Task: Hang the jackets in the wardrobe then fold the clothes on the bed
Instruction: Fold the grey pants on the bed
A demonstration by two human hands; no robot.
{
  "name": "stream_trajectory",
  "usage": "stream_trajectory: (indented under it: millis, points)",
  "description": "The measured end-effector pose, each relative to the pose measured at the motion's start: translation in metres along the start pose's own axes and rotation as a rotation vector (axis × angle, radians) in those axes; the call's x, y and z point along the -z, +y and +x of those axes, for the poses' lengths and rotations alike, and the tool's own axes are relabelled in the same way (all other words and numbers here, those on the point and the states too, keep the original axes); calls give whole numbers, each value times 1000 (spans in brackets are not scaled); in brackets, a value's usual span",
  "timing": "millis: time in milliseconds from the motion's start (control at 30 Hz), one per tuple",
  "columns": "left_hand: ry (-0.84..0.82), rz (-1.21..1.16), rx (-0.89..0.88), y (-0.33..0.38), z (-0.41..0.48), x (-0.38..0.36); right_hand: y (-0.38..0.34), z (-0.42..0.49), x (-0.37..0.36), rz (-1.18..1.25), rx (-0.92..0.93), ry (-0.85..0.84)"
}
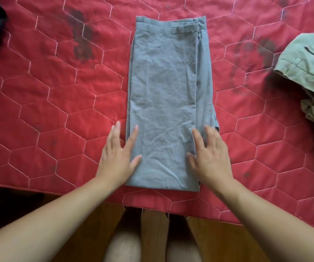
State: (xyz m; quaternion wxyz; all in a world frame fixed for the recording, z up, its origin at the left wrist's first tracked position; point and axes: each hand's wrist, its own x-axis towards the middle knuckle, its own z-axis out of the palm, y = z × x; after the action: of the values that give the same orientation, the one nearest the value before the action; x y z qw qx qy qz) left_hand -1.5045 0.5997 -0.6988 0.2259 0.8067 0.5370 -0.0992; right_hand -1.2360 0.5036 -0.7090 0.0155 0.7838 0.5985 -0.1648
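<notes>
Pressing folded grey cotton trousers (pixel 163 82), fingers (pixel 133 137) spread (left hand (pixel 117 157), right hand (pixel 212 157)); risks skewing offset layers under right fingers.

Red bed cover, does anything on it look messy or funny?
Yes. The red quilted bed cover has dark smudgy stains on both sides of the folded grey trousers, like dirt or wet marks. At the right edge, pale green clothes lie crumpled, not yet folded.
</notes>
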Motion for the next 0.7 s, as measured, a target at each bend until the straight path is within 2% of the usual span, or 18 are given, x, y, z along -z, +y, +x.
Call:
stream_trajectory:
  millis: [100, 167, 267, 333, 433, 500, 533, 600, 700]
  points:
    - [-107, 273, -181, -9, 18, -12, 22, 12, -16, -140, 75, -179]
    - [-217, 337, -182, -15, 24, -16, 32, 14, -22, -159, 106, -254]
    - [-235, 355, -167, -12, 24, -11, 29, 15, -13, -106, 88, -309]
    - [-232, 329, -153, -5, 20, -5, 21, 13, -4, 23, 49, -269]
    - [-159, 173, -115, 5, 18, 11, 12, 14, 14, 374, -69, -26]
    - [-88, 19, -20, 9, 19, 18, 17, 19, 21, 526, -195, 110]
    - [-69, -59, 40, 10, 20, 21, 21, 24, 23, 563, -270, 119]
    - [-46, -162, 109, 10, 25, 24, 31, 34, 27, 495, -334, 76]
    - [-12, 15, -4, 12, 37, 23, 42, 44, 27, 200, -186, 8]
